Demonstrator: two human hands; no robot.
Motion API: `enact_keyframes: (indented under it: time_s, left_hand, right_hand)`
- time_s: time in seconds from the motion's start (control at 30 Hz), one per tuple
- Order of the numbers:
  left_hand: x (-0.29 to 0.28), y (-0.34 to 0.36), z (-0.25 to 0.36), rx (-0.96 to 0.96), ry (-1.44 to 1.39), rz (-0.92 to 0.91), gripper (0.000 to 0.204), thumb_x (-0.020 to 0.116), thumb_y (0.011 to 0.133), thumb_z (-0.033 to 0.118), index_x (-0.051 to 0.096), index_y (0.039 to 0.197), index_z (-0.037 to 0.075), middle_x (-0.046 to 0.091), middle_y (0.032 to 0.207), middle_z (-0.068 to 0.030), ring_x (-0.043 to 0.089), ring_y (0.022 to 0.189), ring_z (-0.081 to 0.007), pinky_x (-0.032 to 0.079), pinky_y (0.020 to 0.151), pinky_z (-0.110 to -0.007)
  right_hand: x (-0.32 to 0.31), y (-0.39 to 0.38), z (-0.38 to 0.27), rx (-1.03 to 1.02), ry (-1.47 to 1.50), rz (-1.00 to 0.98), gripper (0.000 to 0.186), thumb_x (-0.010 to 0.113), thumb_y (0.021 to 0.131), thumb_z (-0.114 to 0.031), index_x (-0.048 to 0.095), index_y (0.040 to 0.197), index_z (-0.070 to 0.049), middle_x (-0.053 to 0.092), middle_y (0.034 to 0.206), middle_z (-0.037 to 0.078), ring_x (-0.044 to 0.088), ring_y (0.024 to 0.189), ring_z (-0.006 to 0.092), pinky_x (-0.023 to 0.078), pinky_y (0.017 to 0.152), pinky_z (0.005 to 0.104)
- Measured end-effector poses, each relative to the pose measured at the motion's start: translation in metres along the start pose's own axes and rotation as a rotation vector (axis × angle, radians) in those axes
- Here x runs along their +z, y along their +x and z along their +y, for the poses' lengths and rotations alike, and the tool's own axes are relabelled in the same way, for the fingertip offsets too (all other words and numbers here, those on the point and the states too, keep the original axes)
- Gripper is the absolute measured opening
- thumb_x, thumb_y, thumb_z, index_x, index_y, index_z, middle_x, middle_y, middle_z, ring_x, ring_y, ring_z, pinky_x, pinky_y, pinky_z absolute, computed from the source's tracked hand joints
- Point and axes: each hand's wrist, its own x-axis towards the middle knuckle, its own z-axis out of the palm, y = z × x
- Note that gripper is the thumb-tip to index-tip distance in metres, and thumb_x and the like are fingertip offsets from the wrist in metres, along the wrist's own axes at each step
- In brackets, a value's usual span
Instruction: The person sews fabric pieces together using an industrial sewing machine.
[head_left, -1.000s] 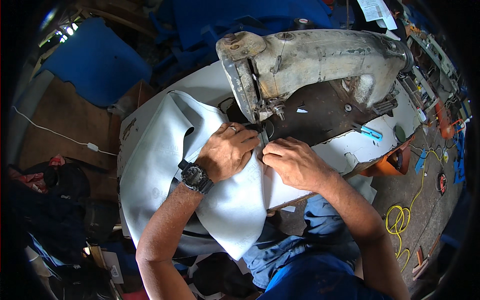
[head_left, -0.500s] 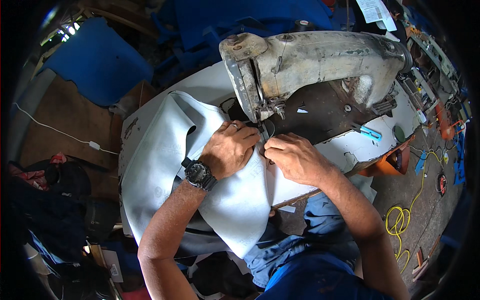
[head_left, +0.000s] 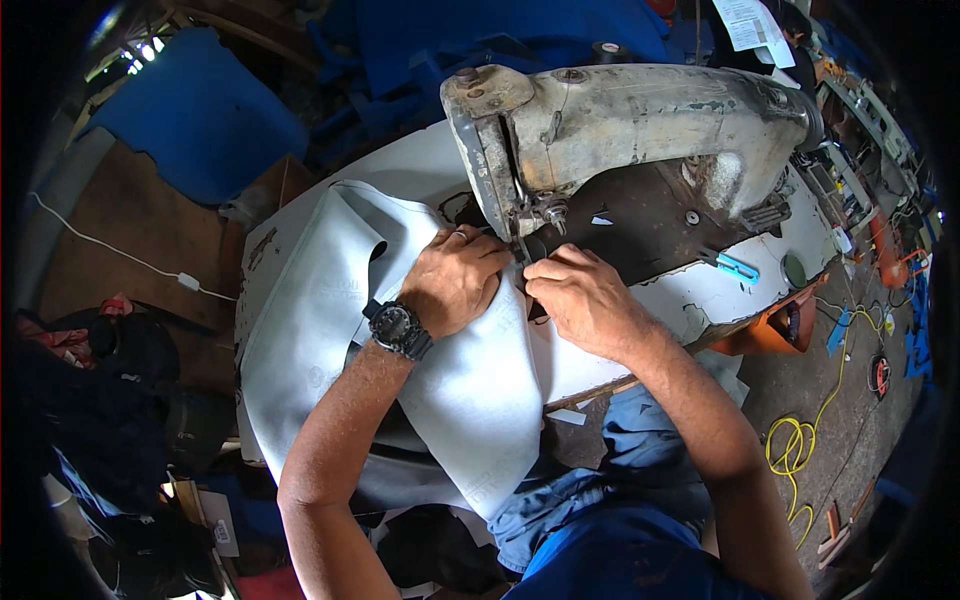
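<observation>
A worn, pale sewing machine (head_left: 650, 115) stands over the table, its presser foot (head_left: 521, 250) low between my hands. Under my arms spreads a large pale sheet of backed material (head_left: 470, 410), faintly printed, one part folded up at the left. My left hand (head_left: 457, 283), with a ring and a black watch, bears on the sheet just left of the foot, fingers curled in on it. On the other side my right hand (head_left: 582, 300) is closed in a pinch at the sheet's edge. The fingertips and the needle point are mostly hidden.
A light-blue cutter (head_left: 738, 268) lies on the white tabletop (head_left: 660, 308) to the right, near a round dark-green lid (head_left: 794, 267). Below the table's edge hangs an orange container (head_left: 765, 330). Yellow cord (head_left: 790, 445) coils on the floor. Blue plastic (head_left: 200, 115) stands at the back left.
My right hand has moved slightly forward and left, closer to the presser foot. The loop of thread beside the foot no longer shows clearly. My left hand stays nearly in place.
</observation>
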Motion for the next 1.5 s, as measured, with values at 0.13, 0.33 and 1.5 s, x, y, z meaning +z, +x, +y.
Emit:
enact_keyframes:
  time_s: [0.13,0.33,1.5]
  left_hand:
    - [0.004,0.003,-0.003,-0.028,-0.002,0.002,0.025,0.069,0.092,0.011,0.078,0.114,0.007,0.076,0.114,-0.0094,0.068,0.118,-0.0288,0.052,0.107,-0.045]
    - [0.007,0.006,-0.007,-0.046,-0.015,0.079,0.023,0.069,0.091,0.010,0.079,0.111,0.007,0.076,0.114,-0.0092,0.068,0.117,-0.0281,0.051,0.106,-0.045]
    - [0.001,-0.050,0.018,-0.421,-0.151,0.138,0.050,0.067,0.094,0.015,0.058,0.141,-0.002,0.064,0.136,-0.0228,0.060,0.125,-0.0441,0.047,0.111,-0.050]
  right_hand:
    - [-0.001,0.001,-0.002,0.059,-0.048,-0.034,0.016,0.067,0.088,-0.003,0.075,0.102,-0.002,0.071,0.124,0.007,0.060,0.113,0.0284,0.051,0.103,0.0454]
    - [-0.005,-0.003,0.000,0.025,-0.064,-0.023,0.022,0.067,0.090,-0.004,0.074,0.111,-0.001,0.070,0.132,0.010,0.060,0.116,0.0293,0.050,0.104,0.0442]
    - [-0.364,0.028,0.385,0.658,-0.316,0.205,0.063,0.053,0.108,-0.059,0.078,0.119,-0.002,0.075,0.100,0.015,0.068,0.093,0.0181,0.050,0.091,0.0325]
